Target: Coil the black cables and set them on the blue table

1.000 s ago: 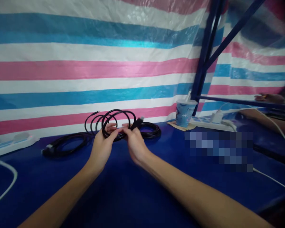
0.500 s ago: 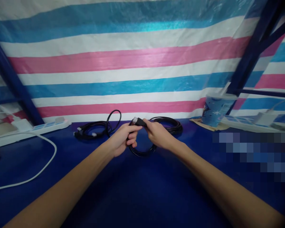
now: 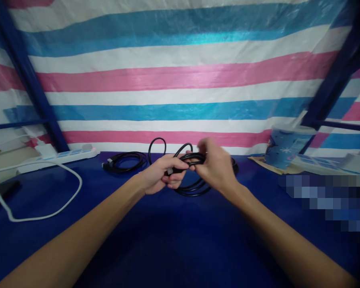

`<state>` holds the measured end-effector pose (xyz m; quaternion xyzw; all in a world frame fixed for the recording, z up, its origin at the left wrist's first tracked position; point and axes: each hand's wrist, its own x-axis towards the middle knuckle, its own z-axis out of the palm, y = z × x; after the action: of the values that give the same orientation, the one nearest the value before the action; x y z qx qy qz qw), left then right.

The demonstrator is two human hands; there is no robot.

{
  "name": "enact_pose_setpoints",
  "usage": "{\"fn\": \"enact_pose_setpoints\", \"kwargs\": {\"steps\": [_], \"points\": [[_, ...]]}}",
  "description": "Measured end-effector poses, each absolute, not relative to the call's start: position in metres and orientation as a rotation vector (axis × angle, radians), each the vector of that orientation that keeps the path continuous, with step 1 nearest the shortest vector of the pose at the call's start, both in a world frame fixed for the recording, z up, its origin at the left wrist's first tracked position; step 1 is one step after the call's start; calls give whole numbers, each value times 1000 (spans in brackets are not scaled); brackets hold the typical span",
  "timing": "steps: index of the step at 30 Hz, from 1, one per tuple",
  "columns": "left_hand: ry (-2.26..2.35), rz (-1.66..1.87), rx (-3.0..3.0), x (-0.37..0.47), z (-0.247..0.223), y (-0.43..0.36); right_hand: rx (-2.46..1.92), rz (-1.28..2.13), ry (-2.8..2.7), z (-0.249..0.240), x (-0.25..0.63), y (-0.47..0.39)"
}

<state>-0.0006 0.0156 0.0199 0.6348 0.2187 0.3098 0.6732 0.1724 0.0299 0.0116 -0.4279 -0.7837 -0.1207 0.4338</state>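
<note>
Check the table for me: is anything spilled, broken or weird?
One thing looks odd: blocky squares on the right hide whatever is there. Otherwise, nothing stands out: no spill shows around the blue cup, and the black cable gripped by the left hand shows no obvious damage.

A single head-worn camera gives the view, looking forward and down across the worktop (image 3: 180, 244) from its near side. It sits close above the work: the forearms (image 3: 93, 222) enter large from the lower corners, and the hands (image 3: 217, 166) fall just below mid-frame. Ahead, it faces the striped sheet (image 3: 180, 80) nearly square on, with blue posts (image 3: 33, 72) at both sides.
</note>
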Motion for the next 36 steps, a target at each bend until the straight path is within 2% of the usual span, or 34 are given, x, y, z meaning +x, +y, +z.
{"fn": "enact_pose_setpoints", "kwargs": {"steps": [2, 5, 8, 11, 15, 17, 19, 22, 24, 28, 33, 36], "points": [[437, 684, 1434, 0, 24, 12, -950, -168, -1826, 15, 173, 32], [511, 535, 1613, -3, 25, 10, -843, 147, -2089, 15, 173, 31], [770, 529, 1945, -4, 19, 13, -975, 135, -2226, 13, 171, 28], [898, 847, 2027, 0, 11, 18, -1078, 152, -2114, 12, 170, 31], [949, 1602, 1770, -3, 10, 29, -1100, 712, -1522, 17, 176, 41], [1032, 1802, 1498, -8, 11, 35, -1052, 879, -1308, 18, 179, 44], [953, 1541, 1235, -9, 9, 37, -1041, 903, -1301, 17, 180, 44], [577, 1046, 1097, 6, 4, 28, -1094, 835, -1366, 7, 175, 43], [410, 991, 1190, 19, 3, 15, -1128, 739, -1425, 0, 168, 43], [441, 894, 1270, 23, 6, -1, -1124, 506, -1586, -4, 158, 41], [244, 622, 1354, -1, 12, 5, -958, 2, -1954, 4, 171, 41], [267, 494, 1416, -1, 16, 4, -894, -149, -2053, 5, 180, 38]]}}
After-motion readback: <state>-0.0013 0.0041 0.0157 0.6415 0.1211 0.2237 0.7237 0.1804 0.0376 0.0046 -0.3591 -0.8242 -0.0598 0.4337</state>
